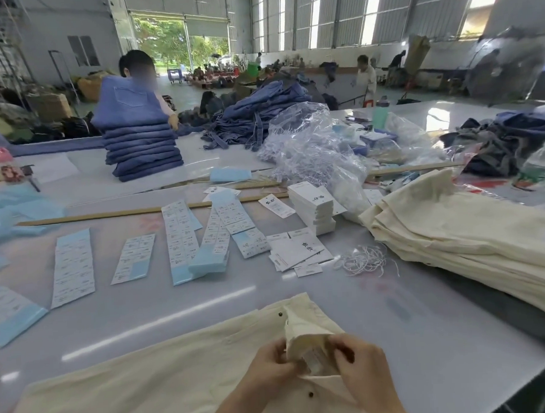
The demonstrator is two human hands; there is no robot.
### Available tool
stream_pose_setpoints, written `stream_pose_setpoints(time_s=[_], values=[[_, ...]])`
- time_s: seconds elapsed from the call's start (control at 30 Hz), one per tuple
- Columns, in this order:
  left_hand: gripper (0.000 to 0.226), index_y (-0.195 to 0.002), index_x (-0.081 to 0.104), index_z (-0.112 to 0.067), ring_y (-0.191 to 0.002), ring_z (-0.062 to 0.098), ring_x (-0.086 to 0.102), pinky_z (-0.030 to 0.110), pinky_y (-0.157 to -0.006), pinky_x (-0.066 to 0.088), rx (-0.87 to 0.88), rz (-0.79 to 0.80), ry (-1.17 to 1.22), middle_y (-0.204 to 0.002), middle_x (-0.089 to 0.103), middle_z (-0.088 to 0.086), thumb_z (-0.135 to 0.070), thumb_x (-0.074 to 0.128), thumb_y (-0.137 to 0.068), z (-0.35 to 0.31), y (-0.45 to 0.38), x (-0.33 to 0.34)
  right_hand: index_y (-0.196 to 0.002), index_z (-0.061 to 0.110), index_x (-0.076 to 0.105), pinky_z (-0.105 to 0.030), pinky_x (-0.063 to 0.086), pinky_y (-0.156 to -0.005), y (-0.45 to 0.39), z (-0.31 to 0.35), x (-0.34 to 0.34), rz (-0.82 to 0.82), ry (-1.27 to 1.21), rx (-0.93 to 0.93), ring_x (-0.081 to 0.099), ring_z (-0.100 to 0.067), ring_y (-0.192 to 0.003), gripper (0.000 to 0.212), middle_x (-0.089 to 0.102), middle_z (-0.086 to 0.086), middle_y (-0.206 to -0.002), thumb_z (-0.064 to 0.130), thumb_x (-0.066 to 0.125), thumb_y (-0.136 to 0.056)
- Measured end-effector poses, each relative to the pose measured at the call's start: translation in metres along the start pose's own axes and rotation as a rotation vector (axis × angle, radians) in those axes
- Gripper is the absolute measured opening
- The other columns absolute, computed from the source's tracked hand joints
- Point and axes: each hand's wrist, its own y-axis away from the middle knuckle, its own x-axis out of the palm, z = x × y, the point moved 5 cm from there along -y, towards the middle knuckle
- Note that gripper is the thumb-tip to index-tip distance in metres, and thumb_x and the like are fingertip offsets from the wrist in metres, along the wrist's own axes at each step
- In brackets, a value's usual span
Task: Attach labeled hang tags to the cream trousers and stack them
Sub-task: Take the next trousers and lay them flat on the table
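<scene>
A pair of cream trousers (pixel 153 374) lies flat at the near table edge, its waistband flap folded open toward me. My left hand (pixel 270 364) and my right hand (pixel 360 367) both pinch that flap at the inner care label (pixel 312 361). White hang tags (pixel 297 250) lie loose in the middle of the table, beside a tall stack of hang tags (pixel 314 208). A bundle of white strings (pixel 367 260) lies to their right. A stack of cream trousers (pixel 470 236) fills the right side.
Sheets of sticker labels (pixel 179 231) on blue backing spread across the left and middle. Crumpled clear plastic bags (pixel 309 149) sit behind the tags. A folded pile of blue jeans (pixel 142 146) stands at the back, with a person behind it. A wooden stick (pixel 111 214) crosses the table.
</scene>
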Motion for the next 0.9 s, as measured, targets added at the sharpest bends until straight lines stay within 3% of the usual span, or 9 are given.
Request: stream_pose_setpoints(time_s=[0.07,0.2,0.3,0.43,0.53,0.63,0.9], values=[[0.040,-0.106,0.066,-0.001,-0.091,0.023,0.065,0.035,-0.085,0.049,0.002,-0.001,0.018,-0.098,0.071,0.014,-0.001,0.064,-0.066,0.000,0.001,0.001,-0.083,0.019,0.077,0.001,0.040,-0.069,0.002,-0.002,-0.002,-0.013,-0.032,0.009,0.061,0.003,-0.082,0.035,0.072,0.011,-0.076,-0.012,0.064,-0.072],[0.043,-0.103,0.069,-0.005,-0.085,0.018,0.067,0.024,-0.075,0.052,-0.007,0.039,0.028,-0.095,0.072,0.012,-0.005,0.061,-0.060,0.003,0.002,0.002,-0.087,0.015,0.076,0.000,0.043,-0.068,0.003,-0.004,0.001,0.029,-0.111,0.038,0.062,0.013,-0.072,0.035,0.065,0.029,-0.065,-0.012,0.069,-0.066],[0.051,-0.106,0.068,-0.002,-0.088,0.022,0.067,0.027,-0.077,0.053,-0.005,0.052,0.051,-0.100,0.071,0.016,-0.010,0.065,-0.056,0.000,0.003,0.002,-0.087,0.026,0.072,-0.003,0.046,-0.069,0.005,-0.005,0.003,0.079,-0.176,0.064,0.064,0.009,-0.073,0.044,0.069,0.021,-0.070,-0.006,0.079,-0.059],[0.047,-0.110,0.066,0.000,-0.090,0.024,0.065,0.029,-0.080,0.052,-0.005,0.061,0.068,-0.106,0.069,0.021,-0.001,0.057,-0.063,0.002,0.004,0.002,-0.090,0.039,0.060,-0.010,0.049,-0.075,0.007,-0.005,0.006,0.152,-0.172,0.051,0.064,0.006,-0.079,0.057,0.069,0.015,-0.081,0.007,0.088,-0.052],[0.048,-0.110,0.065,0.003,-0.088,0.024,0.065,0.026,-0.076,0.053,-0.027,0.063,0.095,-0.103,0.069,0.021,0.001,0.054,-0.063,0.004,0.004,0.001,-0.099,0.031,0.062,-0.012,0.049,-0.078,0.009,-0.004,0.009,0.190,-0.140,0.030,0.062,0.007,-0.082,0.056,0.067,0.015,-0.087,0.013,0.088,-0.053],[0.046,-0.109,0.065,0.005,-0.091,0.030,0.064,0.032,-0.081,0.052,-0.032,0.062,0.133,-0.107,0.066,0.028,0.002,0.055,-0.064,0.003,0.004,0.001,-0.110,0.019,0.063,-0.005,0.043,-0.077,0.009,-0.001,0.010,0.219,-0.100,-0.016,0.058,0.012,-0.082,0.058,0.064,0.018,-0.093,0.015,0.086,-0.057],[0.043,-0.106,0.066,0.006,-0.090,0.030,0.065,0.030,-0.078,0.055,-0.026,0.065,0.154,-0.106,0.066,0.029,0.000,0.057,-0.064,0.002,0.005,0.002,-0.119,0.018,0.061,0.000,0.037,-0.079,0.009,0.004,0.012,0.207,0.001,-0.074,0.057,0.001,-0.091,0.061,0.060,0.015,-0.101,0.021,0.083,-0.062]])
